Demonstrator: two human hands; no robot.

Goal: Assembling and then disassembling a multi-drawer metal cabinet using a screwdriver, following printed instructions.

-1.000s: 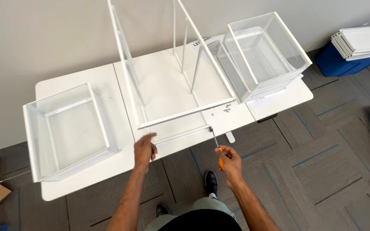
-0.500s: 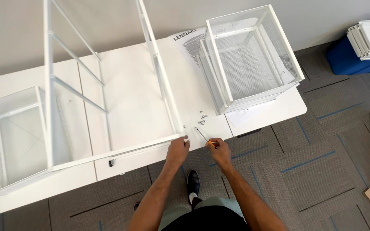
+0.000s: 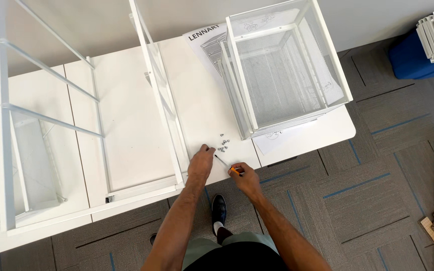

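White tabletop (image 3: 202, 108) over grey carpet holds everything. Beside the little pile of screws (image 3: 222, 146), the left hand (image 3: 200, 164) reaches with fingers curled, fingertips just short of them. Nearer the table edge, the right hand (image 3: 243, 179) grips a screwdriver (image 3: 226, 165), tip toward the screws.

Both forearms reach forward to the worktop's near edge; the left hand (image 3: 200, 163) rests fingers down, the right hand (image 3: 244, 178) curled closed.
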